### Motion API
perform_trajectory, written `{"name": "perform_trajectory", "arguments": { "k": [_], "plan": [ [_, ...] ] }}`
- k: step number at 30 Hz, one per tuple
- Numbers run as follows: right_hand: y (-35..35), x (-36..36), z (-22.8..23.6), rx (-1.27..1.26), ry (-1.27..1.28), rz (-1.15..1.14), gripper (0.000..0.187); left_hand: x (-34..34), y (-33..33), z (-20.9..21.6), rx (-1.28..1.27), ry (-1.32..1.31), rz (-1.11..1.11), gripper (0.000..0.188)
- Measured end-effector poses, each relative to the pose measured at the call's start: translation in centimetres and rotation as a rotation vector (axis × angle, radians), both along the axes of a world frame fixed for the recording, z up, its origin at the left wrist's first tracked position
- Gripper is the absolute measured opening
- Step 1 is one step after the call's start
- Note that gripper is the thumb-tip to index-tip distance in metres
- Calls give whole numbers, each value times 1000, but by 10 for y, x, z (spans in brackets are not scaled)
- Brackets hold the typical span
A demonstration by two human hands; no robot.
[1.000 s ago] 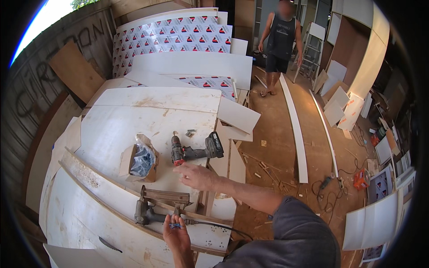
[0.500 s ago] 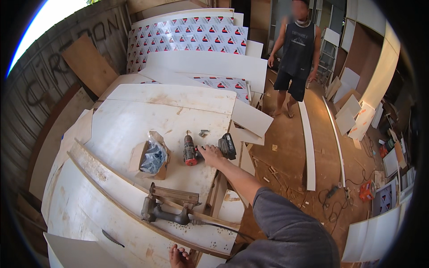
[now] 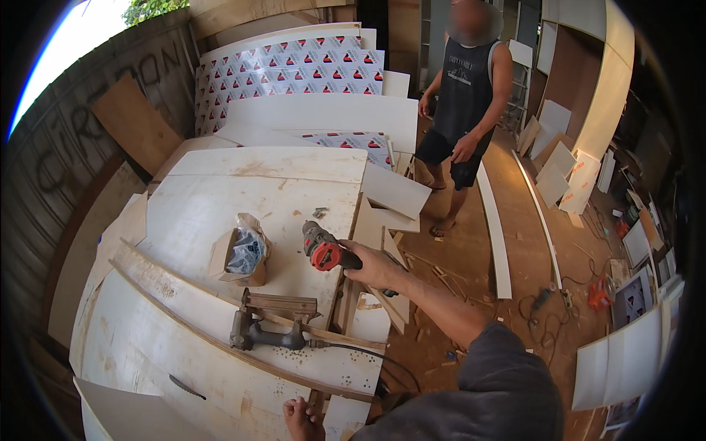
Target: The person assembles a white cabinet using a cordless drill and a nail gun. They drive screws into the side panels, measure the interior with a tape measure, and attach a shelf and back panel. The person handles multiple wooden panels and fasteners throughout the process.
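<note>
My right hand is wrapped round the handle of a cordless drill, red and dark grey. The drill is held over the right edge of the white worktable, and its battery end is mostly hidden behind my hand. My left hand rests low at the table's near edge with its fingers curled; what they hold, if anything, is hidden. Between my hands lies a nail gun with a hose. An open cardboard box holding a clear plastic bag stands left of the drill. Small metal pieces lie beyond the drill.
A dark thin blade lies at the near left. White boards are stacked at the back. Another person stands beyond the table on the right. Long white strips, cables and a grinder lie on the brown floor.
My right hand has taken hold of the drill, lifted it off the table and turned it, bringing it nearer to me. The other person has stepped closer to the table.
</note>
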State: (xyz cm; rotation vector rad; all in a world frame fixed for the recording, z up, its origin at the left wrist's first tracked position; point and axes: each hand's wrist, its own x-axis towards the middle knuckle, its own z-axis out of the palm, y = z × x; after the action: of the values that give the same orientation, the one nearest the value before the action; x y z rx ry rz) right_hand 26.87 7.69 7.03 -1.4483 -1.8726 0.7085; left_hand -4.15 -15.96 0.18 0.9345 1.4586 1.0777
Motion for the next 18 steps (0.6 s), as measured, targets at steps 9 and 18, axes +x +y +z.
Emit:
{"name": "perform_trajectory", "arguments": {
  "k": [9,18],
  "plan": [
    [-255,-52,41,-233,871,-47,39,-51,-104,-16,-36,-836,89,16],
    [-396,-97,21,-450,1123,-8,37,-63,-185,19,-33,-963,187,17]
  ]
}}
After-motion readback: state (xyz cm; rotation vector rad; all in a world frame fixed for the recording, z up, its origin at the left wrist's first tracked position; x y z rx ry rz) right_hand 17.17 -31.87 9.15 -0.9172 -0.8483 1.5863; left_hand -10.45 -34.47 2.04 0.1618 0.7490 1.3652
